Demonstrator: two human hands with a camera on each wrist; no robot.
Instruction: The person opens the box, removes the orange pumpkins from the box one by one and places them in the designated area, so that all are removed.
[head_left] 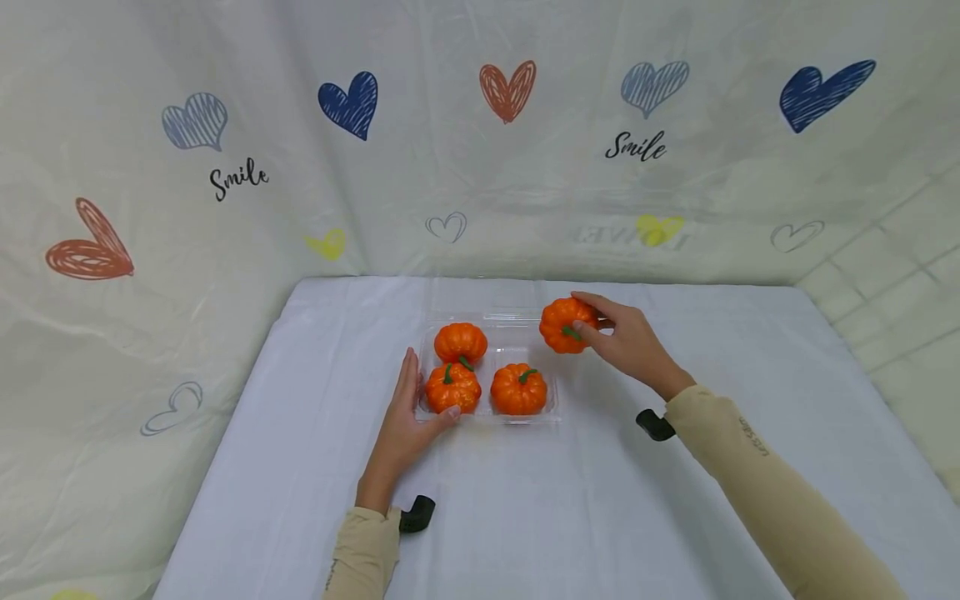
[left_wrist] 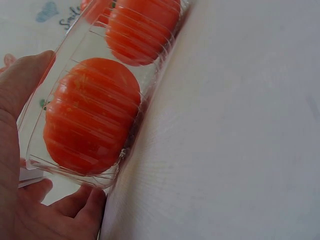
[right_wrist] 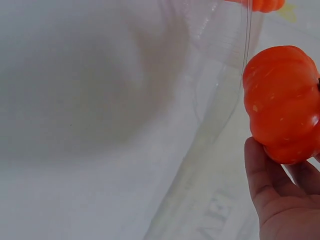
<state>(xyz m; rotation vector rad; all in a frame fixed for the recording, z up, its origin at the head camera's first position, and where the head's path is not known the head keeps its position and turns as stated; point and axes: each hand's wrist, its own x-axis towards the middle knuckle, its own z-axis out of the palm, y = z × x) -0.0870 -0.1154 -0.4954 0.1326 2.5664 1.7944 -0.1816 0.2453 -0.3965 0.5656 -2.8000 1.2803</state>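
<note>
A clear plastic container [head_left: 517, 338] holds several small orange pumpkins: one at the back left [head_left: 460, 342], one at the front left [head_left: 454, 385] and one at the front right [head_left: 518, 390]. My left hand [head_left: 405, 433] steadies its front left corner, fingers straight along the left side and thumb at the front rim. Through the ribbed wall in the left wrist view shows the nearest pumpkin [left_wrist: 92, 117]. Between thumb and fingers my right hand [head_left: 626, 337] grips another pumpkin [head_left: 558, 321] with a green stem, held beside the container's back right corner.
The container's transparent lid [head_left: 483, 293] stands opened at the back. White cloth [head_left: 300, 467] covers the table. Behind it hangs a pale curtain [head_left: 420, 167] printed with hearts and "Smile". Black wrist mounts [head_left: 417, 514] stick out beside both sleeves.
</note>
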